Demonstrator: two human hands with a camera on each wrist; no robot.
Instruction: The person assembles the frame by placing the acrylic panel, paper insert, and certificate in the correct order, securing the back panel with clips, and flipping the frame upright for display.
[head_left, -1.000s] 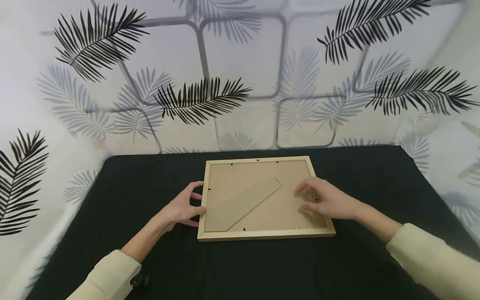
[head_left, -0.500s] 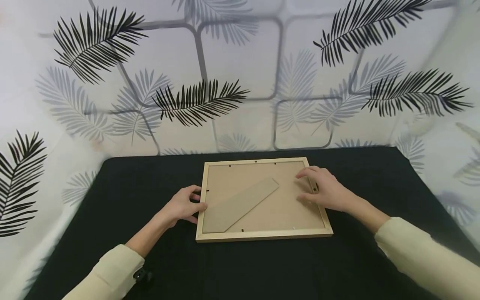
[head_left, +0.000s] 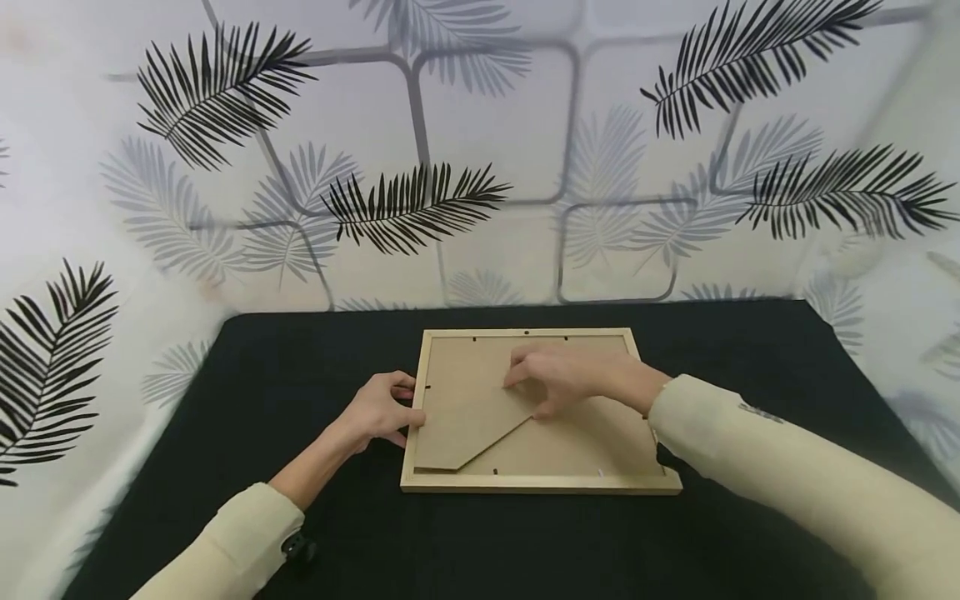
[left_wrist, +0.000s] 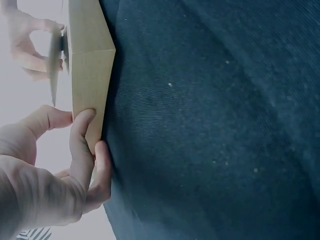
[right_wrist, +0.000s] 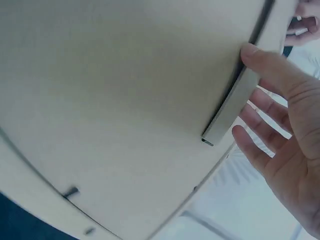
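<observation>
A light wooden picture frame (head_left: pixel 540 482) lies face down, its beige backing board (head_left: pixel 600 437) facing up. Across that board runs a flat easel stand (head_left: pixel 453 417), slanting from the lower left. My left hand (head_left: pixel 378 408) grips the frame's left side, thumb on top and fingers against the outer wall of the frame (left_wrist: pixel 90 75). Over the board, my right hand (head_left: pixel 558 375) pinches the stand's free end between thumb and fingers. The left wrist view shows the stand (left_wrist: pixel 53 65) raised at a tilt. Its far edge is hidden by the right hand in the head view.
Black cloth (head_left: pixel 315 358) covers the table under the frame. Behind it hangs a pale curtain (head_left: pixel 495 250) with leaf prints. Small dark tabs (right_wrist: pixel 71 192) sit along the frame's inner edge. A dark device (head_left: pixel 296 546) is at the left cuff.
My right hand has moved left from the frame's right side onto the stand and taken hold of it; the stand's end has come up. My left hand stays at the left edge.
</observation>
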